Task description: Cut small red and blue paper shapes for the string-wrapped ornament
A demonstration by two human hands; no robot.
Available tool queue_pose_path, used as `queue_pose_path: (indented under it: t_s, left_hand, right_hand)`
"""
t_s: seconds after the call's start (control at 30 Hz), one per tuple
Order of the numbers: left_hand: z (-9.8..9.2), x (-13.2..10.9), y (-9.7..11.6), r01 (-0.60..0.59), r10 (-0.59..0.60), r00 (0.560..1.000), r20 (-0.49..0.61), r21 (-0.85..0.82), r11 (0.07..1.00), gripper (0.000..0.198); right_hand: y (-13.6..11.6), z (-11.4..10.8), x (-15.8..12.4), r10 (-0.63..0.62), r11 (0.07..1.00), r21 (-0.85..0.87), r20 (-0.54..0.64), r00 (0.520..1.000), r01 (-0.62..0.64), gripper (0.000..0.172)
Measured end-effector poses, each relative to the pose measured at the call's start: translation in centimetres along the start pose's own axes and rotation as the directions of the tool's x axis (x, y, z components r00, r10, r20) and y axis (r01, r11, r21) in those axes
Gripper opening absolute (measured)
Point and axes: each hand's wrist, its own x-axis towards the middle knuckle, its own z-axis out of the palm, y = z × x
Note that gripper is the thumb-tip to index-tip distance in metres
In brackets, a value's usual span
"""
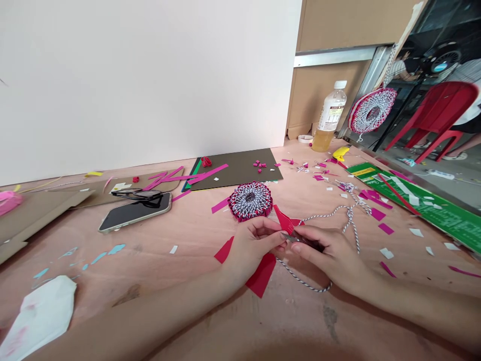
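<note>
Near the middle of the table, my left hand (255, 243) pinches a piece of red paper (282, 218) whose edge is cut into a fine fringe. My right hand (326, 245) is closed around small scissors (290, 237), with the metal blades against the fringed paper and the handles mostly hidden by my fingers. Larger red paper (262, 276) lies under my left hand. A round woven ornament (250, 200) in white, grey and magenta rests just beyond my hands. Black-and-white cord (306, 286) runs beneath my right hand and on to the right.
A phone (137, 213) with glasses (141, 194) on it lies left. Behind are a dark sheet (236, 173), a bottle (330, 118) and a yellow cutter (341, 153). A green board (432, 205) lies right. Another ornament (361, 118) hangs at the edge. Paper scraps are scattered about.
</note>
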Motion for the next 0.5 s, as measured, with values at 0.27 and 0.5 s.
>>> queue_pose_path:
  t_s: [0.27, 0.5]
  left_hand:
    - [0.08, -0.20, 0.20, 0.010, -0.009, 0.998, 0.067, -0.003, 1.000, 0.016]
    - [0.13, -0.09, 0.27, -0.013, 0.014, 0.995, 0.103, -0.013, 1.000, 0.012]
  right_hand:
    - [-0.02, -0.21, 0.11, -0.031, 0.999, 0.020, 0.002, 1.000, 0.031, 0.020]
    - [0.36, -0.22, 0.04, -0.017, 0.999, 0.044, 0.003, 1.000, 0.017, 0.024]
